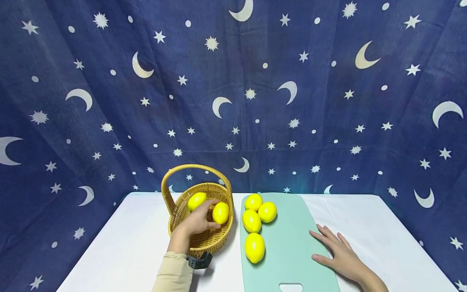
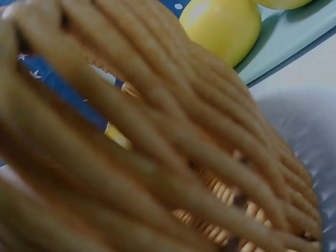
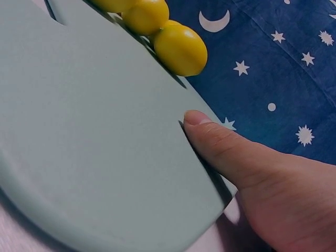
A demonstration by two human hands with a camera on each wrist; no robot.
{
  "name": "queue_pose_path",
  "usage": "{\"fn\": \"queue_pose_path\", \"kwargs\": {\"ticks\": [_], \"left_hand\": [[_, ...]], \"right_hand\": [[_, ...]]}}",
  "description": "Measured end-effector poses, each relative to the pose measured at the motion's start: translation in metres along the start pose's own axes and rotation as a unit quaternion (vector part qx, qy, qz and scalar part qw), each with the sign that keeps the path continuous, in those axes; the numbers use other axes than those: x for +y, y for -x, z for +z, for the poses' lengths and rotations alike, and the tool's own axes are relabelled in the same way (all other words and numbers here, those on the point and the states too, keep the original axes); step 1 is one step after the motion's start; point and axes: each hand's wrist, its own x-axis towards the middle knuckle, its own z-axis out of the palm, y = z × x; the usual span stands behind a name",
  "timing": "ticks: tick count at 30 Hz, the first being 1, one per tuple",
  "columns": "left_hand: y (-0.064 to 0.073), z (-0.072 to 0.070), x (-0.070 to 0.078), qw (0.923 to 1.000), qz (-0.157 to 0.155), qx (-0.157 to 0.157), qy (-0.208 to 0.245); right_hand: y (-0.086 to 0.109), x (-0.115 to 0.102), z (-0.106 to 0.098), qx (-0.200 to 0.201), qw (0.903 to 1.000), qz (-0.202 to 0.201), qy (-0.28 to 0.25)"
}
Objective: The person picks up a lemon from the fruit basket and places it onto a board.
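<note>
Inside a wicker basket (image 1: 215,243), my left hand (image 1: 197,221) holds a lemon (image 1: 220,213) between thumb and fingers, near the basket's right side. Another lemon (image 1: 197,200) lies farther back in the basket. My right hand (image 1: 339,255) is spread, fingers extended, at the right edge of a pale green cutting board (image 1: 292,251); its thumb (image 3: 210,134) reaches over the board. In the left wrist view, blurred basket weave (image 2: 157,142) hides the left hand and the lemon it holds.
Several lemons sit along the board's left side, the nearest lemon (image 1: 254,247) apart from the group behind. The basket's tall arched handle (image 1: 197,166) stands upright. Behind the white table (image 1: 120,243) hangs a blue curtain (image 1: 255,105) with moons and stars.
</note>
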Motion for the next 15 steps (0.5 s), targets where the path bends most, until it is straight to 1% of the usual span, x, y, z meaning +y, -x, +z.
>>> {"fn": "queue_pose_path", "kwargs": {"ticks": [10, 15], "left_hand": [[-0.001, 0.0013, 0.0017, 1.0, -0.005, 0.004, -0.001], [-0.0011, 0.0018, 0.0054, 0.9999, -0.009, 0.006, -0.008]], "right_hand": [[-0.0002, -0.001, -0.0007, 0.01, 0.9999, -0.008, 0.003], [-0.0012, -0.0005, -0.0009, 0.002, 1.0, -0.001, -0.001]]}}
